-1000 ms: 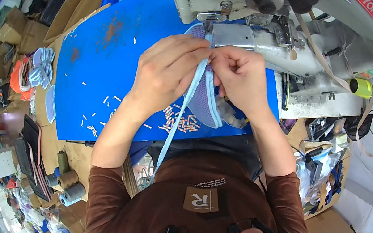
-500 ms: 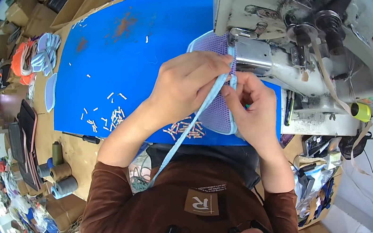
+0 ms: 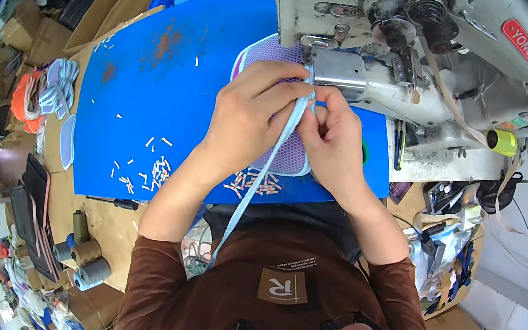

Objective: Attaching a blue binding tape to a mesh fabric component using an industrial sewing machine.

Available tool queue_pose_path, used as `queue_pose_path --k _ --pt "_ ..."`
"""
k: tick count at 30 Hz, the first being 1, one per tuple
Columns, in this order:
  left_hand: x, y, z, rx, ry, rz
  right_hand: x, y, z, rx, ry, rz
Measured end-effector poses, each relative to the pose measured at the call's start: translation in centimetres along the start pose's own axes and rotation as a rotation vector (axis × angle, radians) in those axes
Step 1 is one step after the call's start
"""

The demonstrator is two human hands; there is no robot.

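A purple mesh piece [image 3: 287, 155] with a light blue edge lies at the metal arm of a sewing machine [image 3: 340, 74]. My left hand [image 3: 255, 113] rests over it, fingers bent and closed on its edge and on a light blue binding strip [image 3: 274, 155]. From there the strip slants down toward my lap. My right hand [image 3: 337, 144] pinches the same strip along the edge, just below the left fingertips, with thumb and forefinger together. Both hands cover part of the mesh, and the exact spot where strip and edge meet is hidden.
Small cut scraps [image 3: 158, 173] and more scraps [image 3: 254, 183] are scattered over the blue table top [image 3: 134, 102]. Thread spools [image 3: 87, 252] and a screwdriver [image 3: 122, 202] sit at the left. A beige tape [image 3: 444, 94] hangs off the machine. Bordered mesh pieces [image 3: 59, 89] are stacked far left.
The whole view has shifted, so machine and table appear further left. My right fingers have closed in tighter on the strip, and more of the mesh's far corner shows beyond my left hand.
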State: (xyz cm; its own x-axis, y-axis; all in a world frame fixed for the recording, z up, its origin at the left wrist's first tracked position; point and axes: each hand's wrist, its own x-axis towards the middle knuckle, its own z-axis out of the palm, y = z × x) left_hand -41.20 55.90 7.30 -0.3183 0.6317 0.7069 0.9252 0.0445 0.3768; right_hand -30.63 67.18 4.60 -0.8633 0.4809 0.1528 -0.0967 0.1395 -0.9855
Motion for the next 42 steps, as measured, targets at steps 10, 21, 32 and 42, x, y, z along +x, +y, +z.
queue_pose_path --k 10,21,32,42 --pt "0.0 1.4 -0.8 -0.466 -0.227 -0.728 -3.8 0.3 -2.7 -0.123 -0.101 -0.070" --pt "-2.4 2.0 0.0 -1.319 -0.149 -1.108 -5.2 4.5 -9.2 -1.012 -0.417 0.030" --pt "-3.0 3.3 0.4 -1.269 -0.050 -1.082 -3.0 -5.3 -14.6 -0.279 -0.581 0.552" --pt "-3.1 2.5 0.2 -1.281 -0.077 -1.049 0.5 -6.7 -13.1 -0.347 -0.662 0.544"
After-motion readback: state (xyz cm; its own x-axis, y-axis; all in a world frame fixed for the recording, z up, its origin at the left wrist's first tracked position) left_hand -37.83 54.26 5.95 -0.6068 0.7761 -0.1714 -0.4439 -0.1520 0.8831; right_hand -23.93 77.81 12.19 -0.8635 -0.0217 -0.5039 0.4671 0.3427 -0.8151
